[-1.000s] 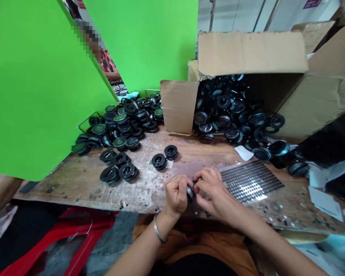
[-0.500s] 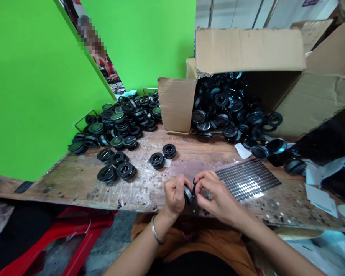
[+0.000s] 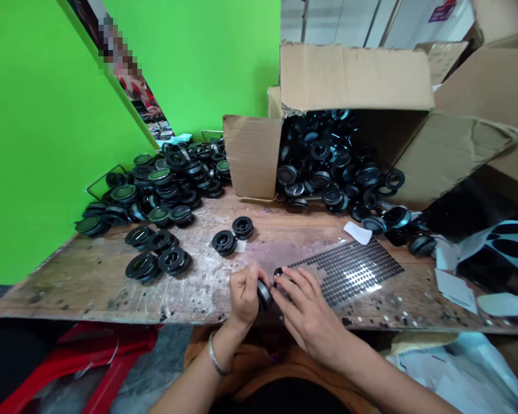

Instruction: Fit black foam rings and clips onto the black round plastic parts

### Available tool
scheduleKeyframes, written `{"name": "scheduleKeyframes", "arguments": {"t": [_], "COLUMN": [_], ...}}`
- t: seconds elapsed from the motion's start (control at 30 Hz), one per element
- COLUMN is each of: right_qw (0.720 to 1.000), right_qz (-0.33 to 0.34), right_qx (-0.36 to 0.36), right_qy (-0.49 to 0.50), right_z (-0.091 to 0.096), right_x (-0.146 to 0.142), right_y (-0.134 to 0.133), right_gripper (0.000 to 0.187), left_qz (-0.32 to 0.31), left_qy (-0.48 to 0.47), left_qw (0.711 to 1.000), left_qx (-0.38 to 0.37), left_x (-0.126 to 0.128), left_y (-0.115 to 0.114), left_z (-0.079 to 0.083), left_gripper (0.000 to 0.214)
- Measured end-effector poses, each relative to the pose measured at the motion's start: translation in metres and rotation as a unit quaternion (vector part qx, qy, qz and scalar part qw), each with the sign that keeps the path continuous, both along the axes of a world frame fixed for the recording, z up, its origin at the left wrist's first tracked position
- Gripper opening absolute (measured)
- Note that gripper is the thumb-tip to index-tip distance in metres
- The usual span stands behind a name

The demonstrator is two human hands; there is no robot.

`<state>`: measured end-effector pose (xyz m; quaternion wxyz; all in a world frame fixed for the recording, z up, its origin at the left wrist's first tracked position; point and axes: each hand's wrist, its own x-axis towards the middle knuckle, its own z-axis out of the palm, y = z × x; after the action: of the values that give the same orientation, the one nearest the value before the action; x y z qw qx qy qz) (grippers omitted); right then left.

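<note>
Much of the small part sits out of sight

The left hand (image 3: 243,296) curls around a black round part (image 3: 265,295), so only one edge shows — its face cannot be made out. The right hand (image 3: 304,307) covers the near corner of the dotted sheet (image 3: 349,270). The cardboard box (image 3: 358,80) is cut by the right edge; its deep interior is too dark to read. Upper left, a person (image 3: 112,49) is blurred.

Black ring (image 3: 264,294) between both hands
</note>
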<state>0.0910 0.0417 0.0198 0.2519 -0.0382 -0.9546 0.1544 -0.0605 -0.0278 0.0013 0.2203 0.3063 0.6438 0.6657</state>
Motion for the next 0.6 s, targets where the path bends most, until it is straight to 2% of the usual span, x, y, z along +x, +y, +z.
{"name": "scheduleKeyframes", "arguments": {"t": [0.07, 0.13, 0.2, 0.27, 0.4, 0.6], "right_qw": [0.998, 0.987, 0.968, 0.954, 0.944, 0.934], "right_qz": [-0.033, -0.111, -0.199, -0.241, -0.242, -0.237], "right_qx": [-0.044, -0.108, -0.152, -0.160, -0.141, -0.128], "right_qy": [0.030, 0.052, 0.006, -0.084, -0.177, -0.234], "right_z": [-0.008, -0.017, -0.027, -0.037, -0.045, -0.034], "right_x": [0.007, 0.013, 0.019, 0.021, 0.017, 0.006], "right_y": [0.010, 0.031, 0.058, 0.081, 0.102, 0.101], "right_gripper": [0.035, 0.021, 0.011, 0.012, 0.016, 0.016], "left_qz": [-0.008, 0.006, 0.020, 0.017, 0.001, -0.003], "left_qy": [-0.003, -0.007, 0.004, 0.022, 0.039, 0.024], "left_qw": [1.000, 1.000, 1.000, 1.000, 0.999, 1.000], "left_qx": [-0.004, -0.006, -0.004, 0.000, 0.011, 0.013], "left_x": [-0.003, -0.006, -0.008, -0.009, -0.006, -0.003], "left_y": [-0.002, -0.004, -0.004, -0.002, 0.002, 0.005], "left_z": [-0.003, -0.005, -0.005, -0.004, -0.002, -0.003], "left_gripper": [0.059, 0.059, 0.059, 0.059, 0.058, 0.058]}}
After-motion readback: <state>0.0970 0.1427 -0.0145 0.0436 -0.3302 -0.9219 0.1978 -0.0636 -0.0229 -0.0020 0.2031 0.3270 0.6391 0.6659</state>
